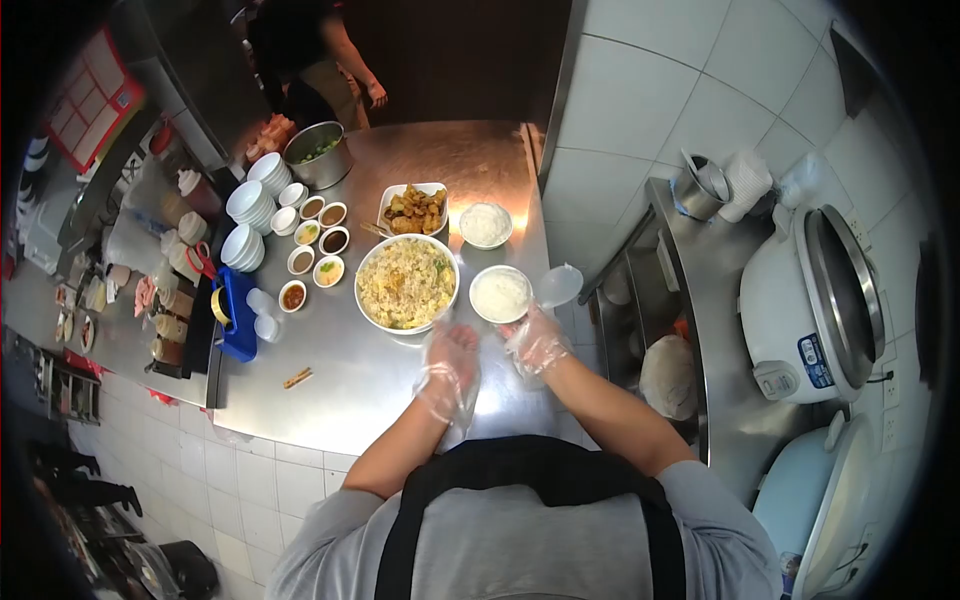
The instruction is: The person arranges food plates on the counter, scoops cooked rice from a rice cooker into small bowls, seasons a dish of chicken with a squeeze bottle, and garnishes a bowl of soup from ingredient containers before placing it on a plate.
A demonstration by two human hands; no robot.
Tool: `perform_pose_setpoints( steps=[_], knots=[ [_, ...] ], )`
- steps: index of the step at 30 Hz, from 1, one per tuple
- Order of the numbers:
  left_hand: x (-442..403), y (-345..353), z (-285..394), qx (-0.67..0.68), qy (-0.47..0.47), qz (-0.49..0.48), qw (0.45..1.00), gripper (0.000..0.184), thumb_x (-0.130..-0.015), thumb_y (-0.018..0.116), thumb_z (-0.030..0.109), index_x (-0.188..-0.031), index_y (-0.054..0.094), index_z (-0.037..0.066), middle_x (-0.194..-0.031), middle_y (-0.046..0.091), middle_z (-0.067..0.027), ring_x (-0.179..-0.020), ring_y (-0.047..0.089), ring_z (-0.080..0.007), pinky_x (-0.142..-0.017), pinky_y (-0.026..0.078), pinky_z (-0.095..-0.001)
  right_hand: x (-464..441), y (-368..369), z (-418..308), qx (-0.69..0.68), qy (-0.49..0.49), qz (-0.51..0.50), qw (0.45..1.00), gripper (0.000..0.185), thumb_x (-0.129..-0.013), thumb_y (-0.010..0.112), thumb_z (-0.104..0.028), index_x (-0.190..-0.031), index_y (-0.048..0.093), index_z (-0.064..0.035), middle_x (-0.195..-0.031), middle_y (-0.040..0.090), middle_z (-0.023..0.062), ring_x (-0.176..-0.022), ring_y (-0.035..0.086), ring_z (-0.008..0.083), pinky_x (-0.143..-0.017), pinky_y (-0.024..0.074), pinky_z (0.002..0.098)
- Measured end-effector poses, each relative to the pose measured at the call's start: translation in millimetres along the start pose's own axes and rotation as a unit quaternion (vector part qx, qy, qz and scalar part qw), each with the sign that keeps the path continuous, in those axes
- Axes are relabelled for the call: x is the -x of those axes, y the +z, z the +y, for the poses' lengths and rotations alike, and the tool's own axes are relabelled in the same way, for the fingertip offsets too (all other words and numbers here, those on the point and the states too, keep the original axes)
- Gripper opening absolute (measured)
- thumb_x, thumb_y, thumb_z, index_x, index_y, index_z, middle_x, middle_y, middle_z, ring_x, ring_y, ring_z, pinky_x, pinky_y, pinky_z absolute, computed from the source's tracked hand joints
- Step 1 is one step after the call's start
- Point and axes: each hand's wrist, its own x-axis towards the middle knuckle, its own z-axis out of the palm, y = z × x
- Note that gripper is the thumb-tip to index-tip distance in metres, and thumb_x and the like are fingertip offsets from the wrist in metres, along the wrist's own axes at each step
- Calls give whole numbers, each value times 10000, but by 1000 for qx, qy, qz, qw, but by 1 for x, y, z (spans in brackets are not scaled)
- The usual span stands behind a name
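My left hand (452, 362), in a loose clear plastic glove, is just below the large white bowl of fried rice (407, 283), its fingers apart and nothing visible in them. In a similar glove, my right hand (537, 341) grips the lower edge of a small bowl of white rice (501, 295). A clear round plastic piece (559, 286) sticks out beside that bowl. Farther back stand a second bowl of white rice (486, 225) and a square white dish of fried pieces (413, 209).
Small sauce cups (328, 270), stacked white bowls (250, 205) and a metal pot (318, 156) stand at the left. A blue holder (236, 312) is near the steel table's left edge. A rice cooker (800, 300) is at right. Another person (318, 50) stands behind the table.
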Motion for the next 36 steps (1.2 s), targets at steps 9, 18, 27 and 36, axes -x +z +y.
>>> perform_pose_setpoints(
  steps=[9, 18, 27, 36],
  knots=[
    [13, -12, 50, 49, 53, 33, 997, 522, -939, 437, 488, -1245, 436, 66, -1156, 467, -73, -1014, 445, -204, -909, 376, -346, -37, 21, -11, 86, 18, -34, 996, 422, -948, 506, -339, -1222, 480, -20, -1156, 559, 109, -855, 607, 212, -745, 543, 354],
    [31, 34, -3, -335, 1, -176, 926, 645, -932, 441, 487, -1434, 280, 115, -1458, 324, -116, -1333, 306, -299, -1101, 226, -418, 59, -14, -139, 480, -95, 147, 860, 228, -771, 683, -209, -904, 697, -24, -887, 688, 116, -764, 670, 257, -649, 553, 346],
    [73, 79, -105, -855, 291, -347, 254, 658, -791, 625, 396, -1367, 430, 145, -1475, 292, -136, -1389, 181, -351, -1111, 169, -516, 15, -106, -413, 714, -493, 300, 395, 315, -909, 397, -204, -1159, 566, -113, -932, 666, 107, -828, 642, 285, -728, 515, 422],
    [72, 87, -111, -886, 275, -242, 283, 703, -740, 652, 363, -1373, 420, 162, -1494, 262, -96, -1389, 195, -339, -1101, 159, -547, 10, 3, -540, 899, -266, 328, 119, 237, -821, 559, -183, -1003, 696, -118, -1057, 666, 109, -980, 643, 262, -816, 503, 439]
  ],
)
